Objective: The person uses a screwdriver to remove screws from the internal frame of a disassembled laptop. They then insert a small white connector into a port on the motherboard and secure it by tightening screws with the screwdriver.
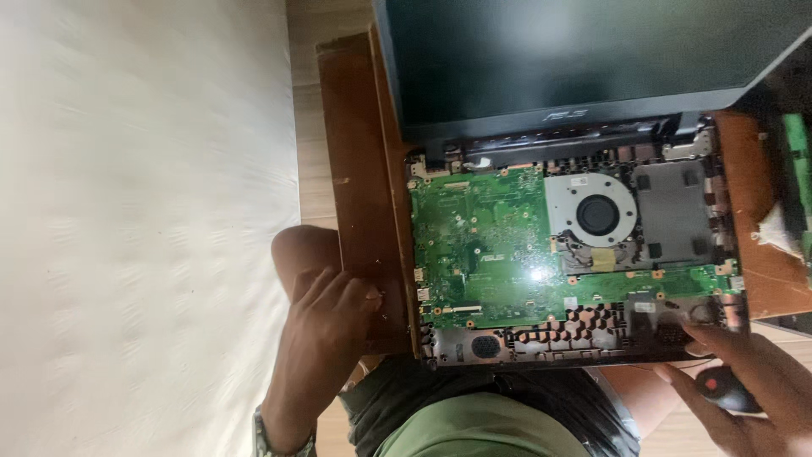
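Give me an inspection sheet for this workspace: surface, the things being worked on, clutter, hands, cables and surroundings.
Surface: brown wooden table, scuffed along its edge.
Job's things: opened laptop with its green circuit board and round fan exposed; dark screen tilted back.
Clutter: crumpled white scrap at the right edge of the table.
Grip: left hand rests on the table edge, holding nothing; right hand grips a black tool handle with a red spot, fingertips at the laptop's near right corner.
Cables: nothing seen.
Surroundings: white sheet on the left, pale wood floor beside it.
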